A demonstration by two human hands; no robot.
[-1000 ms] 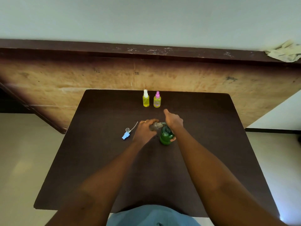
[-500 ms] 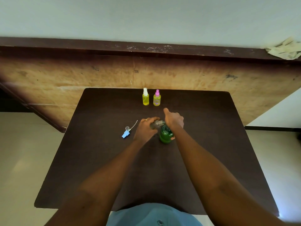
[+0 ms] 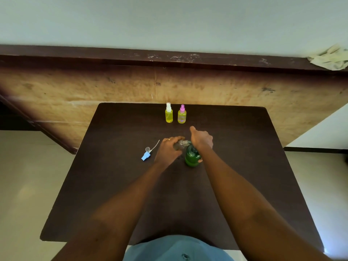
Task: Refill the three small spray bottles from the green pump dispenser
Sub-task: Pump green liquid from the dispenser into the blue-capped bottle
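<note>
The green pump dispenser (image 3: 191, 157) stands mid-table. My right hand (image 3: 201, 138) lies on top of its pump head, thumb pointing away from me; the fingers are hidden behind the hand. My left hand (image 3: 168, 150) grips a small clear spray bottle (image 3: 179, 144) with its top off, its open neck held right at the pump's spout. A blue spray top (image 3: 146, 155) with its thin tube lies on the table to the left. Two small bottles of yellow liquid stand at the far edge, one with a white top (image 3: 169, 115), one with a pink top (image 3: 182, 115).
A small clear cap (image 3: 147, 149) lies next to the blue spray top. The dark brown table (image 3: 113, 185) stands against a worn wooden board (image 3: 94, 91). A crumpled cloth (image 3: 331, 58) sits on the ledge at the upper right.
Both hands stay at the dispenser and clear bottle; only the view has shifted slightly.
</note>
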